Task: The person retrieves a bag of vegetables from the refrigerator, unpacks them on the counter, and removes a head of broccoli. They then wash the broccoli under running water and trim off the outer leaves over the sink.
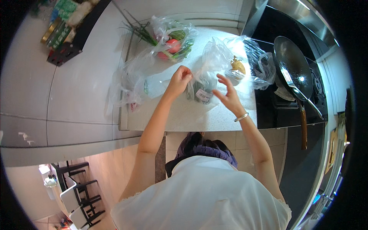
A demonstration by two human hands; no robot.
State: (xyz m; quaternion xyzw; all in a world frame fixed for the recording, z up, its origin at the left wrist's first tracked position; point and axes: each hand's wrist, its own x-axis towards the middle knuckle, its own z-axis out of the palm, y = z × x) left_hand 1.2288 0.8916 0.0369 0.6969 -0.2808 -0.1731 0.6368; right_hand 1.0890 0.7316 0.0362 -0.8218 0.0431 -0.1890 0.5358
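Note:
A clear plastic bag (198, 89) with dark green contents lies on the pale speckled countertop (230, 115) before me. Its white label (203, 95) bears print and faces up. At the bag's upper left, my left hand (181, 78) has its fingertips pinched together on the thin plastic. My right hand (229, 96) hovers just right of the bag, thumb and fingers spread, with nothing in it. Beyond it, a potato (238, 66) sits in another clear bag (217, 54), whose film overlaps the labelled one. What the green contents are, I cannot tell.
Farther back, a bag holds tomatoes (173, 46) and green vegetables, with scallions (146, 34) sticking out. Crumpled plastic (130, 80) lies at the left edge. On the black cooktop (267, 115) at right rests a wok (293, 66) with a metal spatula (300, 92); its wooden handle (304, 126) juts frontward.

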